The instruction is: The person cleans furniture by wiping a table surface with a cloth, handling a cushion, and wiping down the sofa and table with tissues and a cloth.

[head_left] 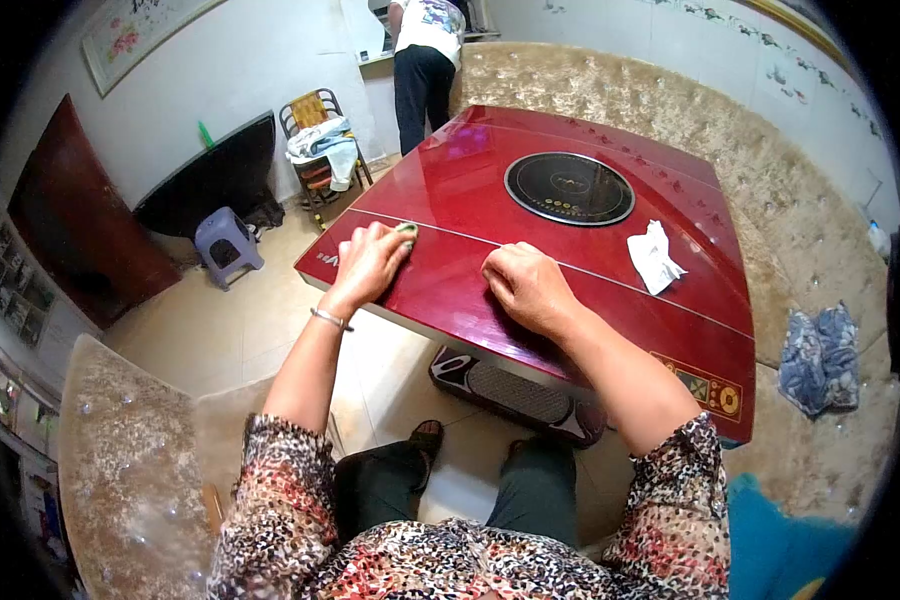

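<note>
A glossy red table (440,290) fills the middle of the view. Over its left front part is my left hand (370,258), its fingers closed on a small green item (407,232) that I cannot make out fully. My right hand (526,282) rests on the tabletop near the front edge with the fingers curled in; whatever it may hold is hidden. Beyond it, a round black cooktop (570,188) is set into the table. A crumpled white tissue (654,258) lies to the right of my right hand.
A person (427,65) stands behind the table, partly out of frame. Clothes lie on a chair (320,150); a grey stool (227,245) is at the left. A curved sofa (610,85) wraps round the back and right. Below the table is a foot rest (515,395).
</note>
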A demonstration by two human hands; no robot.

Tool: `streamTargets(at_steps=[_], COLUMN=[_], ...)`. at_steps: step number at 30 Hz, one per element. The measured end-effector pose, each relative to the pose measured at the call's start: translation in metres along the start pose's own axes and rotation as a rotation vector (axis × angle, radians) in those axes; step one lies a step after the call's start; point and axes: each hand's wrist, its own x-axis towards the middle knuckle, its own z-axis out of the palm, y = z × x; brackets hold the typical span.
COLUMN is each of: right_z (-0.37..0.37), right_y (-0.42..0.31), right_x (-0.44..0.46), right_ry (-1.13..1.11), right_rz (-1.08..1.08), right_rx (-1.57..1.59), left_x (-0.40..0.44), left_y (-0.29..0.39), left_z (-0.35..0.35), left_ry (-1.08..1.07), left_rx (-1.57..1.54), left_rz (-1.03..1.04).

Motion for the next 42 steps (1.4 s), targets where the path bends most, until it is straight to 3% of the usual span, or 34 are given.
streamTargets(at_steps=[1,6,15,20,25,27,28,31,36,37,39,40,41,42], right_z=[0.000,0.005,-0.003,-0.007,-0.012,-0.012,-0.016,-0.018,-0.015,-0.015,-0.018,-0.016,-0.016,-0.016], right_y=[0.002,0.001,0.002,0.011,0.014,0.015,0.015,0.018,0.012,0.011,0.009,0.007,0.004,0.000], right_x=[0.001,0.003,0.008,0.011,0.013,0.011,0.012,0.008,0.005,0.005,0.005,0.003,0.003,0.001], right_ry=[0.002,0.016,0.092,0.168,0.214,0.212,0.219,0.223,0.153,0.145,0.087,0.055,0.032,-0.010], right_rz=[0.003,0.017,0.097,0.071,0.073,0.101,0.086,0.114,0.208,0.184,0.237,0.181,0.121,0.107], right_rx=[-0.015,-0.026,-0.031,-0.092,-0.135,-0.103,-0.111,-0.079,0.076,0.110,0.126,0.107,0.089,0.064], left_x=[0.001,-0.032,0.020,0.062,0.087,0.086,0.081,0.060,0.035,0.028,0.026,0.019,0.018,0.014], left_y=[0.007,0.054,0.100,0.106,0.105,0.106,0.119,0.119,0.123,0.114,0.108,0.091,0.087,0.065], left_z=[-0.008,-0.020,0.015,0.044,0.066,0.071,0.037,0.029,-0.001,-0.001,-0.006,-0.009,-0.006,-0.003], left_ry=[-0.068,0.038,0.008,-0.123,0.011,-0.056,-0.197,-0.024,-0.161,-0.056,0.020,0.035,0.095,0.064], left_rx=[0.014,-0.081,-0.113,-0.122,-0.078,-0.112,-0.247,-0.502,-0.645,-0.660,-0.688,-0.633,-0.608,-0.482], left_rz=[-0.047,0.223,0.410,0.310,0.325,0.235,0.137,0.236,0.259,0.381,0.399,0.172,0.238,0.121])
